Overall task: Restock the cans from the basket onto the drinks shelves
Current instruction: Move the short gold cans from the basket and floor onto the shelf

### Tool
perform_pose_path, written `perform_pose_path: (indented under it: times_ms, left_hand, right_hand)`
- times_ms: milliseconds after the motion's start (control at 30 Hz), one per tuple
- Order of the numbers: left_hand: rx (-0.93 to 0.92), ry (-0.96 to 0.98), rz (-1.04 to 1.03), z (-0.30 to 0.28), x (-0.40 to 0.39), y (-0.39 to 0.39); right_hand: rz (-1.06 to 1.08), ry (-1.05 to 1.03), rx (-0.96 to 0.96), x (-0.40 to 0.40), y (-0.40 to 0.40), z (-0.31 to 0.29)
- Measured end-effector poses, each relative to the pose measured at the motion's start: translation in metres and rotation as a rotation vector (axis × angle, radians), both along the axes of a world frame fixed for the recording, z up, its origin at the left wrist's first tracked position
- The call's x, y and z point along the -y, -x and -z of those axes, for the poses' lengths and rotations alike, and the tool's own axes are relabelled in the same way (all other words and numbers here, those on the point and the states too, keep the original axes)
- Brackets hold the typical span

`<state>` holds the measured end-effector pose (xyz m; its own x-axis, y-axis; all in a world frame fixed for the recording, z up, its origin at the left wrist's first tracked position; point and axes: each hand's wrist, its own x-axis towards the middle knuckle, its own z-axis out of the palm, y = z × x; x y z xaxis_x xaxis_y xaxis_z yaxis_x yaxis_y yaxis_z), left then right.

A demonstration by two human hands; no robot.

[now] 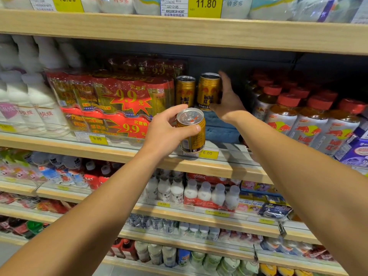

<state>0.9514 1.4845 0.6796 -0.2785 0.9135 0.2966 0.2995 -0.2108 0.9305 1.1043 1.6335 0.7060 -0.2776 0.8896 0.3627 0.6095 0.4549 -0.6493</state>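
My left hand (166, 130) grips a gold Red Bull can (192, 133) upright, just in front of the middle shelf's edge (119, 154). My right hand (229, 100) reaches deep into the shelf and wraps around the right side of a second gold can (208, 91), which stands on a blue block (221, 126). A third gold can (184, 91) stands right beside it on the left. The basket is out of view.
Red and gold multipacks marked 9.9 (111, 100) fill the shelf left of the cans. Red-capped Red Bull bottles (298, 114) crowd the right. White bottles (29, 96) stand far left. A 6.00 price tag (208, 153) sits under the held can. Lower shelves hold several small drinks.
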Motion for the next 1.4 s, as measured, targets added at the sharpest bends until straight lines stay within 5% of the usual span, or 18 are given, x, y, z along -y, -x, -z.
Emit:
perform_pose_path:
  times_ms: [533, 700, 867, 1400]
  left_hand:
    - [0.032, -0.032, 0.003, -0.010, 0.008, -0.005]
    - [0.019, -0.056, 0.015, -0.023, -0.002, -0.021]
    - [-0.069, -0.097, 0.028, -0.036, -0.021, -0.048]
    - [-0.412, 0.011, -0.023, -0.062, -0.101, -0.112]
  right_hand:
    - [0.112, -0.107, 0.105, 0.039, -0.025, -0.028]
    - [0.199, -0.368, 0.420, 0.084, -0.061, -0.041]
    - [0.417, -0.395, 0.635, 0.098, -0.095, -0.040]
    - [0.490, -0.438, 0.632, 0.081, -0.129, -0.021]
